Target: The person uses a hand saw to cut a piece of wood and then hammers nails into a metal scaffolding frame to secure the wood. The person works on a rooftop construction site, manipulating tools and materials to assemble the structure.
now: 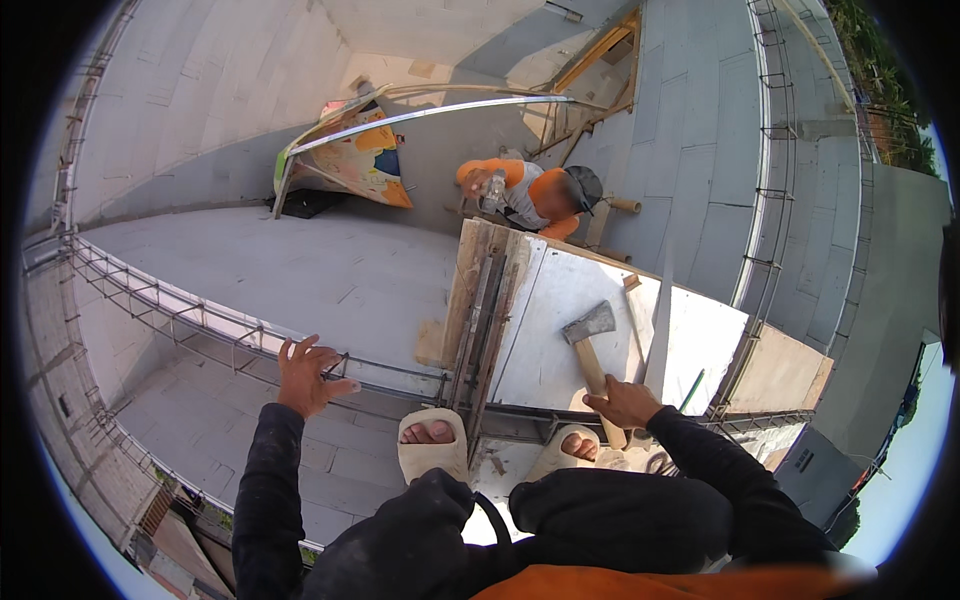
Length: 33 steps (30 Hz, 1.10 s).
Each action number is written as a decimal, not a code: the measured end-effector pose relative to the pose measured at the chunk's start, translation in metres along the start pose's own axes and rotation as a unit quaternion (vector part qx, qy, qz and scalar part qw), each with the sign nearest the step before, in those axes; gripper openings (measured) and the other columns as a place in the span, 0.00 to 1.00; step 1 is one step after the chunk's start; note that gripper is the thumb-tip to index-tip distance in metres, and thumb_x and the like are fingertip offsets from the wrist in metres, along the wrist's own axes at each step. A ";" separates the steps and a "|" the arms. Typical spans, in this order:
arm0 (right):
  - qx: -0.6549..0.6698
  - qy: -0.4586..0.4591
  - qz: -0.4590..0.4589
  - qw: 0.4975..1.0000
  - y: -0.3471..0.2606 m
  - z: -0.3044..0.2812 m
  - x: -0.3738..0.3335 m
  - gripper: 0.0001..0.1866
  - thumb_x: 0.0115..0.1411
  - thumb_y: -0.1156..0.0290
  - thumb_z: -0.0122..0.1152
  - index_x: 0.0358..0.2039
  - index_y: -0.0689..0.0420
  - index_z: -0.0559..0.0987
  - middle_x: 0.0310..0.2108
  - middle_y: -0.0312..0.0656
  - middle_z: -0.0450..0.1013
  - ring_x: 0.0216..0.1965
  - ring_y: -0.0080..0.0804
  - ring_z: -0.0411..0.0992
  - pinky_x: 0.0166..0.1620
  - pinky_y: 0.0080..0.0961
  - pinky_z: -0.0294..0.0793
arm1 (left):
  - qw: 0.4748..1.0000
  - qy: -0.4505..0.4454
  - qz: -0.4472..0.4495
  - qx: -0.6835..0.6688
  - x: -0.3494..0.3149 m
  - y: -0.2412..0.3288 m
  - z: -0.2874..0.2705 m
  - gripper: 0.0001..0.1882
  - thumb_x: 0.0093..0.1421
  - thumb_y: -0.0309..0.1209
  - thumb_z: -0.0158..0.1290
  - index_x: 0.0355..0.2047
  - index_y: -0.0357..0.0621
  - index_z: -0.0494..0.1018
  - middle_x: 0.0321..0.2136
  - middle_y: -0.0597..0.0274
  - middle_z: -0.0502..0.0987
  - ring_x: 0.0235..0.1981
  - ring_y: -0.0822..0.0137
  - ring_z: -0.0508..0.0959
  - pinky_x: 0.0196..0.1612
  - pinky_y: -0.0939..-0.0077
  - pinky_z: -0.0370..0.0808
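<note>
My right hand is closed round the wooden handle of a hatchet. Its grey steel head lies over a white-faced board, and the handle's butt points back toward my feet. A thin green stick, like a pencil, lies just right of that hand. Beside the hatchet are a narrow wood piece and a long tapered grey strip. My left hand is open with fingers spread, holding nothing, over the steel rebar cage along the wall top; whether it touches the bars I cannot tell.
Below the board a co-worker in orange sleeves and a cap holds a small object. Rough planks stand upright at the board's left edge. A colourful sheet leans in the lower space. Another rebar cage runs up the right.
</note>
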State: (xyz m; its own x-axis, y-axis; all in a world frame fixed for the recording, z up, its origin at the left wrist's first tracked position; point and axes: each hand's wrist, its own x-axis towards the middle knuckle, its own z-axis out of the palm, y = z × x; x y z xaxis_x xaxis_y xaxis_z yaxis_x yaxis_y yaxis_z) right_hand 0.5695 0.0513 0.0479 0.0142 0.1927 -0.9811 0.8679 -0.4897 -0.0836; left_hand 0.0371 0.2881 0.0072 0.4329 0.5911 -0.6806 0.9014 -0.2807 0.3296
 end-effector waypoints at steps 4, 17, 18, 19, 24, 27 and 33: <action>0.025 0.024 -0.020 0.999 0.001 0.002 -0.005 0.42 0.72 0.36 0.47 0.58 0.70 0.69 0.42 0.68 0.81 0.46 0.66 0.82 0.53 0.54 0.77 | 1.000 -0.004 -0.001 0.013 0.001 0.001 -0.001 0.44 0.50 0.71 0.64 0.48 0.44 0.86 0.54 0.59 0.84 0.72 0.55 0.63 0.77 0.37 0.40; 0.056 0.053 -0.037 0.996 0.003 0.005 -0.008 0.38 0.72 0.40 0.49 0.56 0.70 0.70 0.39 0.66 0.81 0.43 0.66 0.82 0.51 0.57 0.78 | 0.998 0.015 0.027 0.058 0.002 -0.012 0.010 0.45 0.49 0.76 0.61 0.47 0.47 0.86 0.51 0.61 0.85 0.70 0.56 0.67 0.74 0.37 0.47; 0.057 0.054 -0.037 0.996 0.003 0.004 -0.009 0.38 0.72 0.40 0.49 0.56 0.70 0.70 0.38 0.66 0.81 0.43 0.66 0.82 0.51 0.57 0.78 | 0.998 0.012 0.026 0.061 0.003 -0.012 0.011 0.45 0.49 0.76 0.61 0.47 0.47 0.86 0.51 0.61 0.85 0.69 0.56 0.68 0.74 0.37 0.47; 0.058 0.055 -0.037 0.996 0.003 0.005 -0.010 0.38 0.72 0.40 0.49 0.56 0.70 0.70 0.38 0.66 0.81 0.43 0.66 0.82 0.51 0.57 0.78 | 0.997 0.012 0.031 0.068 0.003 -0.012 0.011 0.43 0.49 0.74 0.62 0.47 0.48 0.86 0.50 0.63 0.85 0.69 0.56 0.68 0.73 0.36 0.49; 0.067 0.046 -0.035 0.996 0.002 0.001 -0.012 0.38 0.72 0.40 0.50 0.54 0.70 0.70 0.39 0.67 0.81 0.42 0.65 0.82 0.50 0.55 0.78 | 0.996 0.010 0.040 0.076 0.004 -0.014 0.010 0.39 0.51 0.71 0.64 0.47 0.50 0.86 0.49 0.66 0.86 0.69 0.55 0.68 0.72 0.35 0.51; 0.075 0.043 -0.032 0.996 0.001 -0.001 -0.012 0.37 0.72 0.40 0.50 0.53 0.70 0.71 0.38 0.67 0.81 0.42 0.64 0.82 0.50 0.55 0.78 | 0.996 0.007 0.039 0.084 0.003 -0.014 0.010 0.40 0.50 0.71 0.63 0.48 0.50 0.85 0.49 0.66 0.86 0.69 0.55 0.68 0.72 0.35 0.51; 0.086 0.053 -0.037 0.994 0.003 0.001 -0.012 0.36 0.72 0.41 0.51 0.51 0.70 0.72 0.36 0.65 0.81 0.41 0.64 0.82 0.49 0.55 0.79 | 0.998 -0.015 0.015 0.055 0.004 -0.011 0.006 0.42 0.48 0.73 0.64 0.47 0.49 0.86 0.51 0.65 0.85 0.70 0.58 0.67 0.74 0.38 0.46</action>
State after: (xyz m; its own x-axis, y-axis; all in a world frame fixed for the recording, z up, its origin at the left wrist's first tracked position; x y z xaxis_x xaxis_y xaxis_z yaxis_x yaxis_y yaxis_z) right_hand 0.5713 0.0472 0.0593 0.0136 0.3187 -0.9477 0.7714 -0.6064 -0.1928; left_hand 0.0286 0.2889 -0.0037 0.4583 0.5585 -0.6914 0.8823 -0.3797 0.2781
